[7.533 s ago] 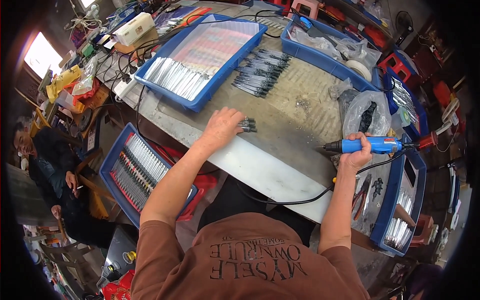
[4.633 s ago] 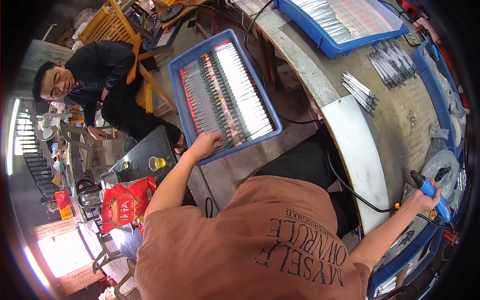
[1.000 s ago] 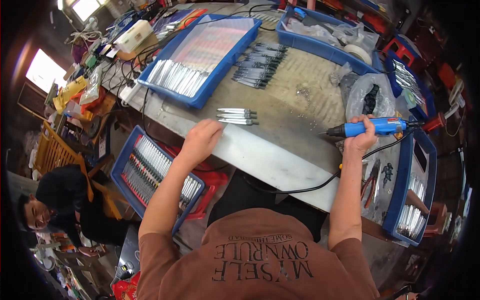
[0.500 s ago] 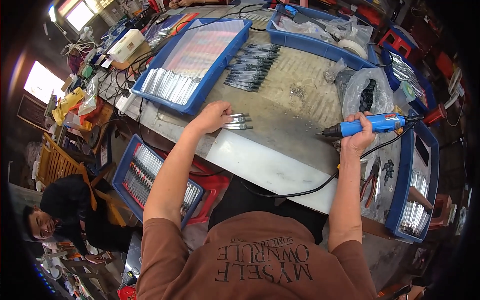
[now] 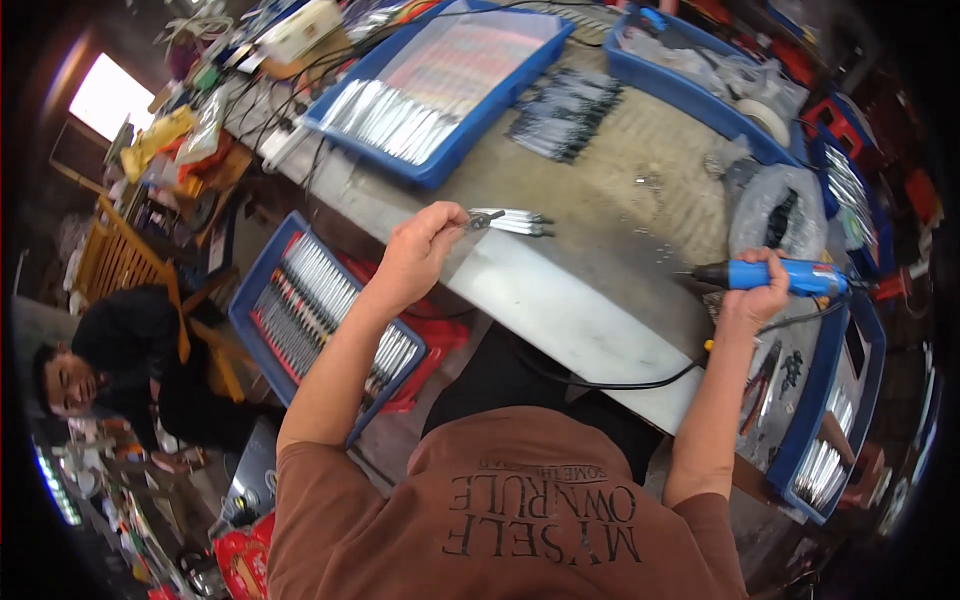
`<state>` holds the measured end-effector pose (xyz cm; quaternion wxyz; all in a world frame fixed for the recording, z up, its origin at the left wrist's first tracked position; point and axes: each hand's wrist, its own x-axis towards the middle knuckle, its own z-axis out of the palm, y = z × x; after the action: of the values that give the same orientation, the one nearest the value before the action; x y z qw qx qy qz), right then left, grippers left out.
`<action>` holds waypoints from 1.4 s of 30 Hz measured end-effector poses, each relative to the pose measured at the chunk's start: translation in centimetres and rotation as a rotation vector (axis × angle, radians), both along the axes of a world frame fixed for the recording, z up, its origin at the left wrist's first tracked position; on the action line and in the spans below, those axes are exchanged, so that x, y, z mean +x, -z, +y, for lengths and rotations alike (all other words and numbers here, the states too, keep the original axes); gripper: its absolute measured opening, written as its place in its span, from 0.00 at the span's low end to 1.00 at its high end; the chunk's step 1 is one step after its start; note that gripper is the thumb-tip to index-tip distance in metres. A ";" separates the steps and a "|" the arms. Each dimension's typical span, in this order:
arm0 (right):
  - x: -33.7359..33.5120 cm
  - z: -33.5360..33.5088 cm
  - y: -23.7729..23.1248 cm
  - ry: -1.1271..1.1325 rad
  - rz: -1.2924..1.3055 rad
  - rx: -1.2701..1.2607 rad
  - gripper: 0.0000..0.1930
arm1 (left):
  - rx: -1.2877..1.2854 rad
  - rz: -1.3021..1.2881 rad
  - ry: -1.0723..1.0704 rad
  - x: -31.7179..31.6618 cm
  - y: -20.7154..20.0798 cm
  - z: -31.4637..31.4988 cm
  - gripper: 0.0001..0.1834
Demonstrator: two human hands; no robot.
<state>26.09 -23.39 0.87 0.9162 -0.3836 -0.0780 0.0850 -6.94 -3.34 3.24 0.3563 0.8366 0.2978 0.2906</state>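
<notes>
1. Silver packets (image 5: 510,220), a small bunch, are pinched in the left hand (image 5: 418,252) above the workbench (image 5: 590,205).
2. Right hand (image 5: 752,300) grips a blue electric screwdriver (image 5: 778,276).
3. Behind, a blue tray (image 5: 440,165) holds more packets.
4. Beside the bench, a lower blue tray (image 5: 252,300) is packed with them.

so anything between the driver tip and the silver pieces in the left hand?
Nothing visible. The blue electric screwdriver in the right hand points across bare worktop toward the bundle of silver pieces pinched by the left hand.
</notes>
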 end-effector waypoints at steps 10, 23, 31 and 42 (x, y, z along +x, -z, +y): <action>6.8 -2.8 3.1 -0.210 -0.040 0.014 0.07 | -0.127 0.293 -0.444 -18.5 7.0 -2.8 0.12; 7.7 -2.1 3.3 -0.169 -0.052 -0.069 0.08 | -0.112 0.523 -0.416 -27.6 16.0 -10.0 0.09; 8.1 -2.2 3.4 -0.168 -0.054 -0.077 0.08 | 0.052 0.650 -0.449 -27.0 16.1 -11.2 0.08; 6.9 -1.8 2.8 -0.146 -0.058 -0.111 0.07 | 0.020 0.739 -0.457 -26.7 15.0 -11.2 0.07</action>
<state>33.01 -25.22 -1.98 0.8824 -0.4292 -0.1273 0.1447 -33.61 -14.57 -11.80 0.1440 0.8004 0.5801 0.0461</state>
